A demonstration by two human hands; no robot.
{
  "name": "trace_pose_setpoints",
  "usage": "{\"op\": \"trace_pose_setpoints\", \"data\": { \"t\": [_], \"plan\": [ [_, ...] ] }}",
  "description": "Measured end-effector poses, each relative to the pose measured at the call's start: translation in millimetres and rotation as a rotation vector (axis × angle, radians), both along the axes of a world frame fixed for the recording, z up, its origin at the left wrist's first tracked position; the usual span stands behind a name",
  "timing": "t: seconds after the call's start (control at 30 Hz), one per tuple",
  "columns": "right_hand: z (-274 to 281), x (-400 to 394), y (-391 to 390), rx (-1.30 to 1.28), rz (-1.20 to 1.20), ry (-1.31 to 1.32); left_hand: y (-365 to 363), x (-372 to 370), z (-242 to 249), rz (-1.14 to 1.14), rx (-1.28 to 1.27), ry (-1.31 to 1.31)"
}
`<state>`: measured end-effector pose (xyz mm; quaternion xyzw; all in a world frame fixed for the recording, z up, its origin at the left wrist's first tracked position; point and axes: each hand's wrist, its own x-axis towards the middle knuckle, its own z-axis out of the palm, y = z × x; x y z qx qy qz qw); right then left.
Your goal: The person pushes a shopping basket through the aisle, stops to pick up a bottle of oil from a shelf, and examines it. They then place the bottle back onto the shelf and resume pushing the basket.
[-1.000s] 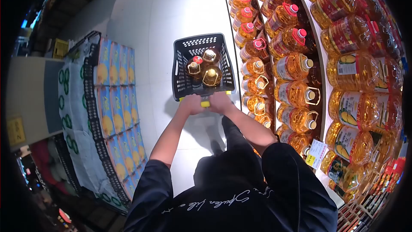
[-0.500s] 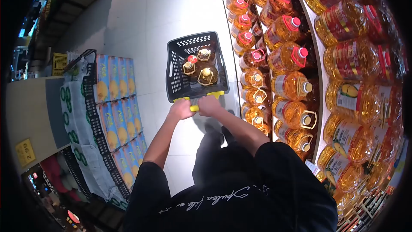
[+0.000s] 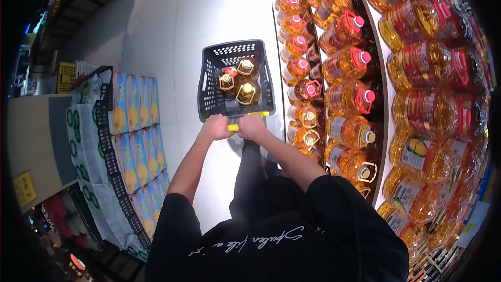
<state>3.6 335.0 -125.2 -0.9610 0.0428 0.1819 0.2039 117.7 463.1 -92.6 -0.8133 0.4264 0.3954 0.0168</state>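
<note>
Looks like basket-pushing rn: left hand point(image 3: 215, 127) and right hand point(image 3: 252, 126), fingers wrapped round the yellow handle point(image 3: 233, 127) on the near side of the basket point(image 3: 207, 96), bottles point(image 3: 246, 94) inside it. Any push calls for even steering imo.

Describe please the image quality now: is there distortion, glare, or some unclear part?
Head view: wide-lens distortion curves the shelf edge, and the corners are black. Head view: the floor beyond the basket looks washed out; glare spots the oil bottles; the lower-left background is dark and unclear.
</note>
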Motion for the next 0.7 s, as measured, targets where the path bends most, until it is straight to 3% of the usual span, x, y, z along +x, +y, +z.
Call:
{"op": "trace_pose_setpoints", "data": {
  "t": [0.7],
  "plan": [
    [-16, 203, -124, -0.042, -0.16, -0.011, -118, 205, -25, 0.001, -0.317, -0.054]
  ]
}}
